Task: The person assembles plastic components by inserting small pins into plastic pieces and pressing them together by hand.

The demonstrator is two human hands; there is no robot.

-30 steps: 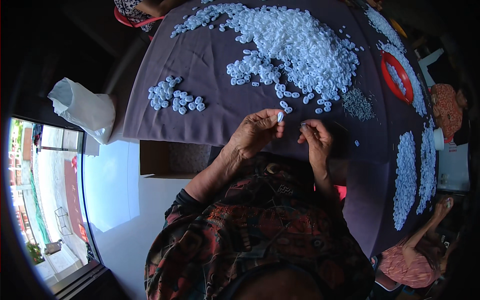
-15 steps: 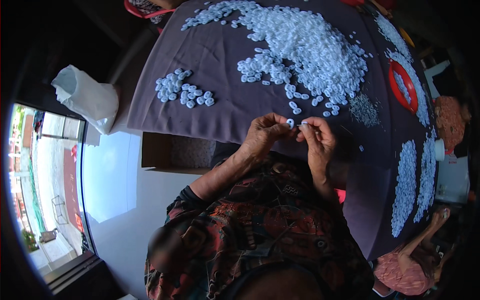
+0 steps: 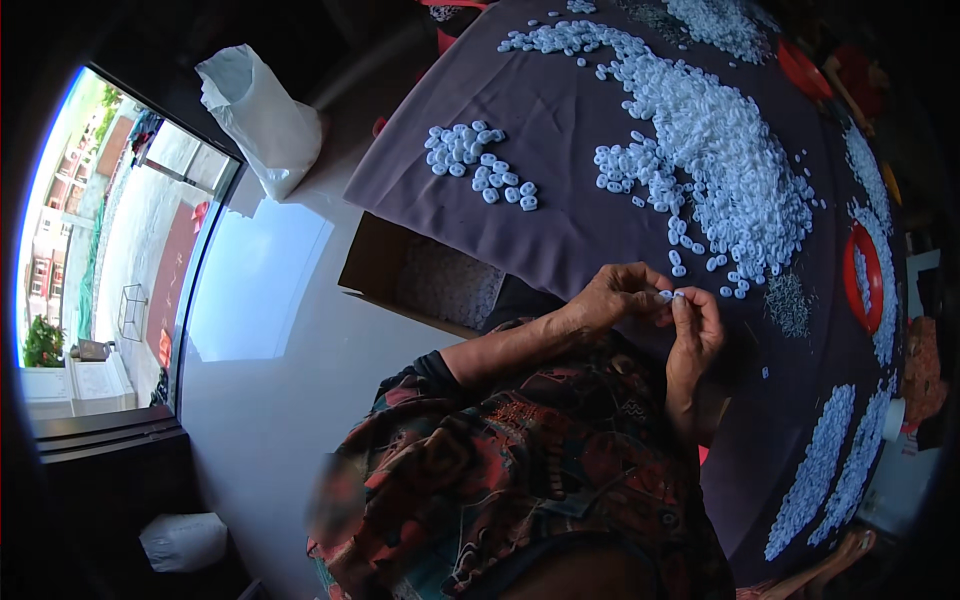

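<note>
Left hand [image 3: 612, 298] and right hand [image 3: 694, 332] met above the purple-covered desk [image 3: 560, 210], fingers of both pinching one small white plastic piece [image 3: 666, 295]; large white pile [image 3: 720, 170] lay nearby.

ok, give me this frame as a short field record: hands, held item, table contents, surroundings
left hand: fingertips pinch a small white piece
right hand: fingertips meet the same piece
table: dark purple cloth
large pile: white pieces, centre
small cluster: white pieces, left and apart from the pile
grey bits: small heap beside the pile
red ring: right side
cardboard box: below the table edge
white bag: on the floor, left
</note>
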